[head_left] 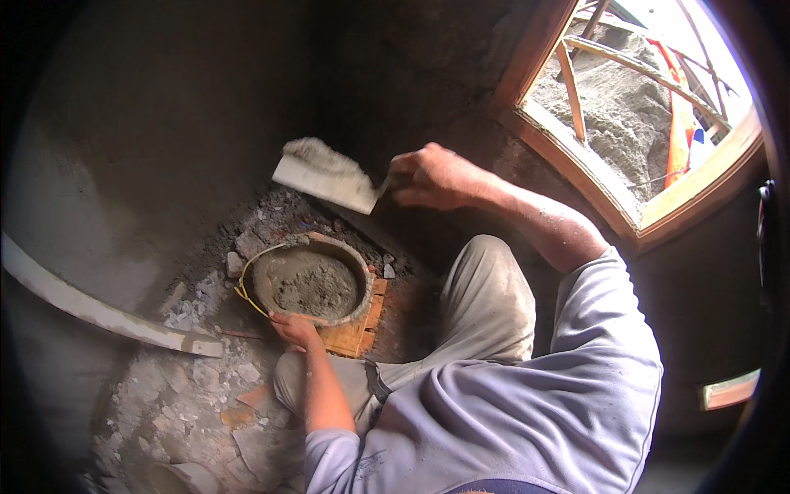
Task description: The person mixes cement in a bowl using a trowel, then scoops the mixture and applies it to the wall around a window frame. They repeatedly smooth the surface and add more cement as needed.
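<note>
In my right hand (432, 177) is a trowel, its pale blade (325, 183) held above and beyond the bucket with a heap of grey mortar (317, 151) along the top. My fingers are closed around the handle end, which they mostly hide. My left hand (295, 329) grips the near rim of a round bucket (364, 267) with its fingers closed at the edge. Wet grey mortar (317, 284) lies inside the bucket. A thin yellow bail handle (243, 290) hangs at the bucket's left side.
Orange-brown boards (354, 336) lie under and beside the bucket. Broken rubble (197, 387) covers the floor at left, where a long pale plank (107, 313) crosses. Dark walls (206, 99) rise ahead. At upper right, a wooden window frame (576, 173) opens onto a grey sand heap (613, 99).
</note>
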Motion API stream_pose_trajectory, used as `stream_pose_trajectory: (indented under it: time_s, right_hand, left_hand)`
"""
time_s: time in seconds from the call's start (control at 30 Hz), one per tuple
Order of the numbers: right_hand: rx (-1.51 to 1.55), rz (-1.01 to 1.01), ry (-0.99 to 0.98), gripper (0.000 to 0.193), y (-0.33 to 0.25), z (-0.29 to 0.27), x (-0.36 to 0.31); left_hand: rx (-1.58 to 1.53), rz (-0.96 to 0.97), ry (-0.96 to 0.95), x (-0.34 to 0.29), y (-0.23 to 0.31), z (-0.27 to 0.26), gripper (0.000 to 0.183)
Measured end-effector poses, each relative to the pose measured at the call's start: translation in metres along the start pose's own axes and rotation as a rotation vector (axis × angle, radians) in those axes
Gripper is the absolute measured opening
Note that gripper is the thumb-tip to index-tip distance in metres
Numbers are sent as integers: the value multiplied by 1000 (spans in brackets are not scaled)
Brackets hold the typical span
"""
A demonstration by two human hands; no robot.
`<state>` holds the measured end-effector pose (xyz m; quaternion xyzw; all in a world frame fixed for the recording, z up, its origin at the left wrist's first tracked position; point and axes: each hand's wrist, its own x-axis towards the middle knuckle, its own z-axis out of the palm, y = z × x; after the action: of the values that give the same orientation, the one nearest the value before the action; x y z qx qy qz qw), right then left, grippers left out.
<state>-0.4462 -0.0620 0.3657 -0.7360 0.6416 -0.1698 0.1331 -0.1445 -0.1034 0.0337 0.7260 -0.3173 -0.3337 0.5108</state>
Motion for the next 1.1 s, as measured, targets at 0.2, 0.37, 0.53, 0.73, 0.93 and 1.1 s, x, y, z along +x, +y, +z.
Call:
stream_pose_trajectory:
  time_s: [0.2, 0.37, 0.53, 0.73, 0.93, 1.1]
  right_hand:
    - [857, 257, -420, 20, 54, 21, 19]
    - [-65, 454, 496, 27, 144, 20, 7]
    - [-96, 393, 153, 33, 43, 64, 0]
    - [124, 115, -315, 31, 59, 147, -17]
    - [-152, 306, -600, 22, 23, 176, 8]
    - [-134, 275, -421, 33, 43, 210, -2]
  left_hand:
    - [7, -39, 9, 4, -1, -1, 57]
    - [106, -99, -66, -13, 16, 6, 59]
    - [711, 395, -11, 35, -36, -16, 45]
    - [175, -32, 2, 2, 7, 3, 59]
    - [370, 8, -265, 29, -17, -12, 58]
    - [113, -331, -354, 28, 46, -45, 86]
